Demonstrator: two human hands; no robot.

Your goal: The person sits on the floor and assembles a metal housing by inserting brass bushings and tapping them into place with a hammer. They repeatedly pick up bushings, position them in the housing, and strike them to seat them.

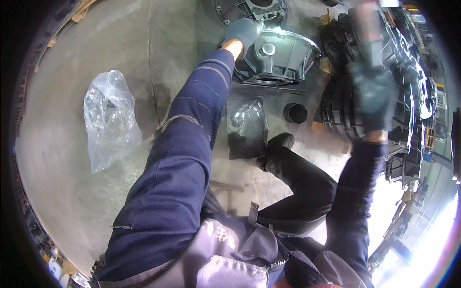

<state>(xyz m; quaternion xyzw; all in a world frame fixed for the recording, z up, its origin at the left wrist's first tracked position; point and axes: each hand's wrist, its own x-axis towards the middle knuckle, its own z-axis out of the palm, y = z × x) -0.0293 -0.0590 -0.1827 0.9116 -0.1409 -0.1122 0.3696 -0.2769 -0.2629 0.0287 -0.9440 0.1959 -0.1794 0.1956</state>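
Left hand (243, 31) sits on the housing (278, 57) at its 10 o'clock rim, fingers curled on the edge; the bolt (268, 49) lies just at the hand's 4 o'clock. Housing stands on the floor (72, 168), open mouth down. Right hand (372, 91) is raised well apart at 3 o'clock, motion-blurred; fingers probably extended, can't tell for sure. Left fingertips hidden.

Cracked concrete floor (96, 201), prob. daylight at right.
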